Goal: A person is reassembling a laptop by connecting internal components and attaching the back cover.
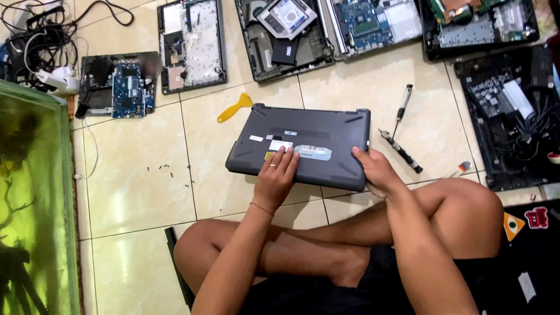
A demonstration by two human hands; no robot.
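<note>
A dark grey laptop [315, 129] lies bottom-up on the tiled floor in front of my crossed legs. My left hand [276, 175] rests flat on its near edge, fingers spread over the base beside a sticker. My right hand [373, 169] grips the laptop's near right corner, thumb on top. A yellow plastic pry tool [234, 108] lies just beyond the laptop's far left corner. Two screwdrivers lie to the right: a thin one [401, 111] and a black-handled one [401, 151].
Several opened laptop chassis and circuit boards [191, 44] line the far side of the floor. Small loose screws [169, 170] are scattered on the tiles at left. A green-water aquarium [32, 198] stands at the left edge, with tangled cables [41, 41] behind it.
</note>
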